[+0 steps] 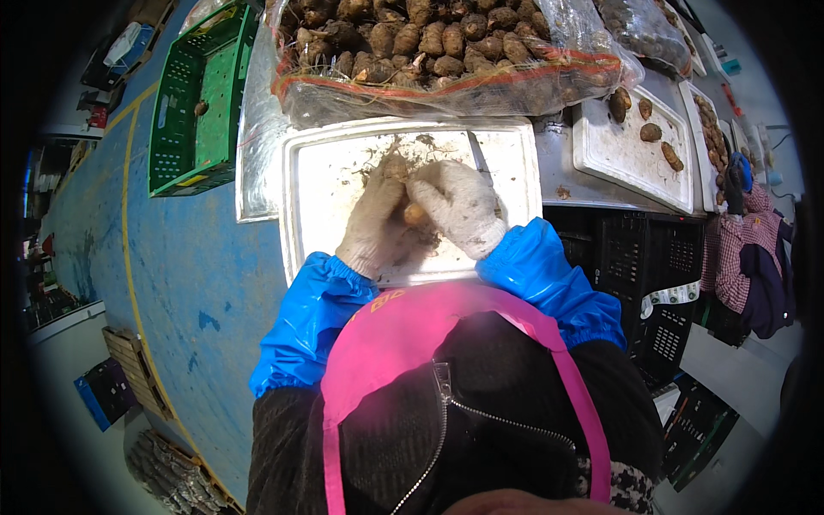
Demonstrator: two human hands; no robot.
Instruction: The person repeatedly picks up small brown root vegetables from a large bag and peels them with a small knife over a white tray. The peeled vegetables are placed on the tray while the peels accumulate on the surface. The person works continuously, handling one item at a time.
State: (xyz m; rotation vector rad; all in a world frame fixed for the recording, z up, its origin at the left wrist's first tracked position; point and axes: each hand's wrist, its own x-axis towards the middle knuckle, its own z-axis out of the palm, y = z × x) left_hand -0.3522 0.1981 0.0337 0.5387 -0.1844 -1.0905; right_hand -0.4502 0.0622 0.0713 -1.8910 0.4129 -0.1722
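Note:
Both my hands wear white knit gloves and work close together over a white foam tray. My left hand is closed around a brown, rough taro corm, which shows at its fingertips. A smooth tan rounded end shows between the hands; whether it belongs to the same corm is hidden. My right hand is curled against the left, and its grip is hidden. A dark, narrow strip, perhaps a blade, lies beside the right hand and runs partly under it. Root fibres and soil crumbs litter the tray.
A plastic-lined heap of taro corms stands beyond the tray. At left is a green crate holding one corm. To the right, another foam tray bears several corms, above black crates. A person is at far right.

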